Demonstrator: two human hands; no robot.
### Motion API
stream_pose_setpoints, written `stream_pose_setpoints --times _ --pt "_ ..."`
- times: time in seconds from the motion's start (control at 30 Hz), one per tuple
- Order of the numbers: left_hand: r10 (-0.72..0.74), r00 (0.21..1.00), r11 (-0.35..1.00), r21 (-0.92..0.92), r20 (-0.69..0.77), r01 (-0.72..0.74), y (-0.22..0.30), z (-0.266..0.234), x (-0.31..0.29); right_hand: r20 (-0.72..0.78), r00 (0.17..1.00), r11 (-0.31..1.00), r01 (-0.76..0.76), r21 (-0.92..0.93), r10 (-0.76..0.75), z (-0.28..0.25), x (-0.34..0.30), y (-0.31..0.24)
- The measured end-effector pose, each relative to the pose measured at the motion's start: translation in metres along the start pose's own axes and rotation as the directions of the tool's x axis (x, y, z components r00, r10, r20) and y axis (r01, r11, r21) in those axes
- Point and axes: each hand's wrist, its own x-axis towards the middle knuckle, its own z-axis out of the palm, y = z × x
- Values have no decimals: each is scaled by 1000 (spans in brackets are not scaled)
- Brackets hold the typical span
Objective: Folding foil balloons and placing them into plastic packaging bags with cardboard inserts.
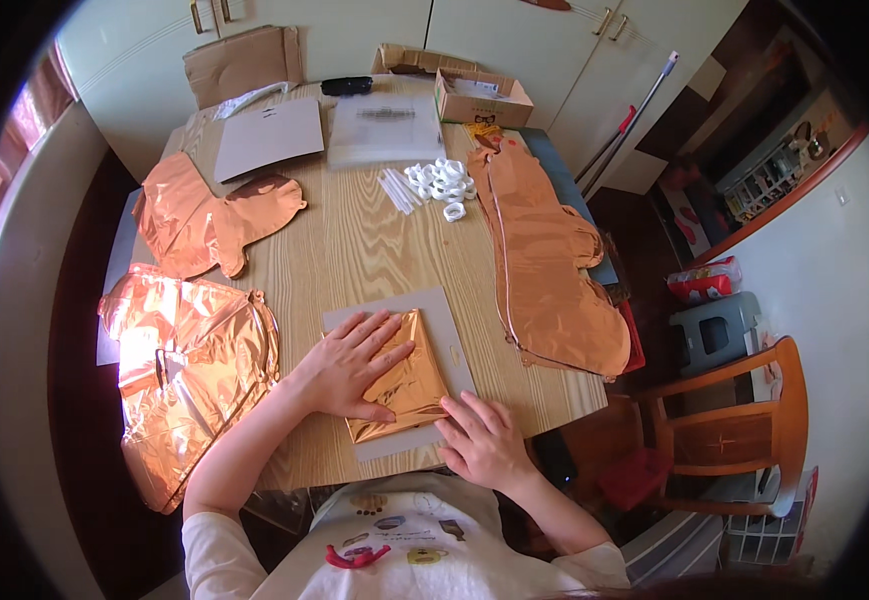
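A folded copper-coloured foil balloon (409, 385) lies on a grey card sheet (444, 325) near the table's front edge. My left hand (349, 368) rests flat across the balloon's left part, fingers spread. At the lower right corner of the foil, my right hand (484, 437) has its fingers extended, with the fingertips at the balloon's edge and the card; neither hand grips anything. To the left lie a shiny flat foil balloon (194, 370) and another copper balloon (216, 220) beyond it. A long stack of flat copper balloons (544, 260) covers the table's right side.
White ribbon rolls (441, 180) and thin white straws (397, 190) sit mid-table. Farther back are a grey card stack (272, 138), clear plastic bags (384, 132), a black item (346, 86) and a cardboard box (482, 97). A wooden chair (734, 430) stands at right.
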Motion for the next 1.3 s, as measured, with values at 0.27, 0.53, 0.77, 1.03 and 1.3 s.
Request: stream_pose_setpoints --times 0.27,0.53,0.77,1.03,1.3 --pt "2 1000 1000 -12 -1 -2 1 -2 1 42 996 997 -77 1 77 7 -3 -15" --pt "2 1000 999 -37 5 -2 1 2 2 82 985 987 -147 -67 153 4 4 -33" --pt "-3 1000 999 -35 11 4 1 1 2 68 988 988 -134 -73 139 5 2 -30" --pt "-10 1000 999 -40 13 10 0 3 2 -16 1000 990 -22 -139 20 11 -19 -35" --pt "-10 1000 999 -36 20 11 1 1 2 1 998 988 -55 -143 56 12 -16 -36"
